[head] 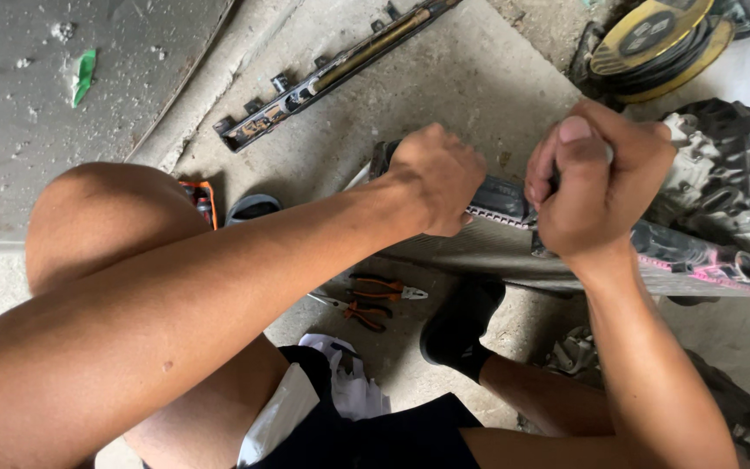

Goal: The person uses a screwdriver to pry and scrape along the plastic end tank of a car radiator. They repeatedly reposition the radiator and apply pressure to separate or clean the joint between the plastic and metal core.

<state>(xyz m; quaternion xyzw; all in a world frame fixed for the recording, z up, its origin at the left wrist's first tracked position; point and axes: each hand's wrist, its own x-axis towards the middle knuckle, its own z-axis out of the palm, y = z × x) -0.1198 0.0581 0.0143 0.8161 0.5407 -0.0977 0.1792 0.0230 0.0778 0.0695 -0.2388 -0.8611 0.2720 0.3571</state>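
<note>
My right hand (596, 187) is closed in a tight fist around a thin tool handle, of which only a small pale tip shows above my thumb; I cannot tell what kind of tool it is. The fist presses down on the black top edge of a radiator (496, 243), a long flat part with fine grey fins that lies across the concrete floor (479, 78). My left hand (436, 178) is also curled shut, gripping the same black edge nearer the radiator's left end. My black-socked foot (460, 326) rests just below the radiator. Two pairs of pliers (375, 300) with orange and black handles lie on the floor beside that foot, below the radiator. A long black metal strip (323, 74) lies well above the radiator, towards the top. A yellow cable reel (653, 35) sits above its right end, and a grey engine part (731, 174) stands just behind that end.
</note>
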